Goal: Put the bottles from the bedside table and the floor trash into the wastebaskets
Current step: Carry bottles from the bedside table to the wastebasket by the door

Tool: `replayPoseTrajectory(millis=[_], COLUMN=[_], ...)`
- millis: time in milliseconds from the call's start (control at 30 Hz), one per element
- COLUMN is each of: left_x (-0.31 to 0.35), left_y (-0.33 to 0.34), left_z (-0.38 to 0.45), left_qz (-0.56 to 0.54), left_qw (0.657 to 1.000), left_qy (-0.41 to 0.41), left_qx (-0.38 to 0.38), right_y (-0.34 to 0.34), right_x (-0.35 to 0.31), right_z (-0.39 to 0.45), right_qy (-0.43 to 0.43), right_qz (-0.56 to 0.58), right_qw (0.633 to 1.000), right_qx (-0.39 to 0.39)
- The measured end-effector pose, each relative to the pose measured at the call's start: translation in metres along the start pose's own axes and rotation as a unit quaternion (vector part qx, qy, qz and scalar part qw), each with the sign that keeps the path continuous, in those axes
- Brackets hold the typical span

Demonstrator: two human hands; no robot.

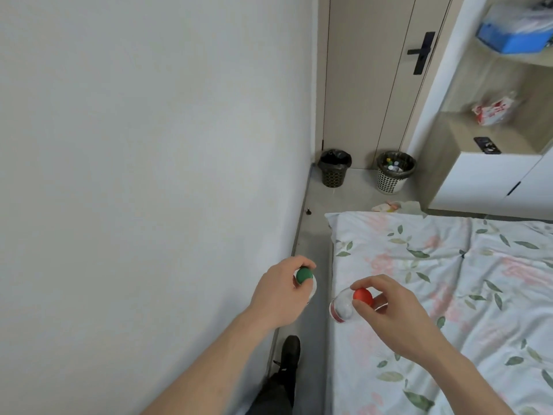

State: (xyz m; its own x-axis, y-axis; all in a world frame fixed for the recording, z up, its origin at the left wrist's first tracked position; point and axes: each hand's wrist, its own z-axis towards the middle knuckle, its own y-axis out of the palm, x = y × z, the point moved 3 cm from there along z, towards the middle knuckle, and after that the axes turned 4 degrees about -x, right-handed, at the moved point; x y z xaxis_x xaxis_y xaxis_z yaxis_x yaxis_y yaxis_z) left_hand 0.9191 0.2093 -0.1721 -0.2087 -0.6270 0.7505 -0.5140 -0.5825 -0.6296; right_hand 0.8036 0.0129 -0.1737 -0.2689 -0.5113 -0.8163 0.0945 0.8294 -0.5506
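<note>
Nearest, the left hand (276, 290) is curled round the neck of a green-capped bottle (305, 280), and the right hand (389, 307) pinches a red-capped bottle (348, 304) just under its cap, so both hang cap-up and can be let go with a simple loosening of the fingers. The hands are apart, the left over the narrow strip of floor (314, 241) by the wall, the right over the edge of the flowered bed (449, 280); a dark shoe (290, 350) shows below the left forearm. Well ahead of both hands, past the bed's corner, some crumpled trash (386, 206) lies on the floor, likely the next thing to collect. Further still, against the door (368, 85), stand two lined wastebaskets: a dark wastebasket (333, 169) ahead of the left hand and a white wastebasket (395, 172) ahead of the right, which already holds several items. Carrying one bottle per hand probably saves a second walk.
</note>
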Motion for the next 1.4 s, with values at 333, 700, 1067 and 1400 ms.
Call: replayPoseTrajectory(millis=[333, 700, 1067, 1400], left_x=[0.038, 0.087, 0.092, 0.072], left_y=[-0.005, -0.036, -0.051, -0.031], left_z=[0.243, 0.489, 0.596, 0.79], left_qz=[-0.036, -0.01, 0.004, 0.052], left_qw=[0.998, 0.997, 0.996, 0.987], left_qy=[0.033, 0.063, 0.063, 0.024], left_qx=[-0.031, -0.051, -0.061, -0.147], right_y=[-0.056, -0.127, -0.199, -0.227], right_x=[0.025, 0.031, 0.059, 0.09], right_z=[0.146, 0.317, 0.413, 0.585], right_qy=[0.083, 0.149, 0.153, 0.198], right_qz=[0.041, 0.069, 0.068, 0.081], right_qw=[0.993, 0.978, 0.973, 0.964], right_qx=[0.069, 0.128, 0.157, 0.159])
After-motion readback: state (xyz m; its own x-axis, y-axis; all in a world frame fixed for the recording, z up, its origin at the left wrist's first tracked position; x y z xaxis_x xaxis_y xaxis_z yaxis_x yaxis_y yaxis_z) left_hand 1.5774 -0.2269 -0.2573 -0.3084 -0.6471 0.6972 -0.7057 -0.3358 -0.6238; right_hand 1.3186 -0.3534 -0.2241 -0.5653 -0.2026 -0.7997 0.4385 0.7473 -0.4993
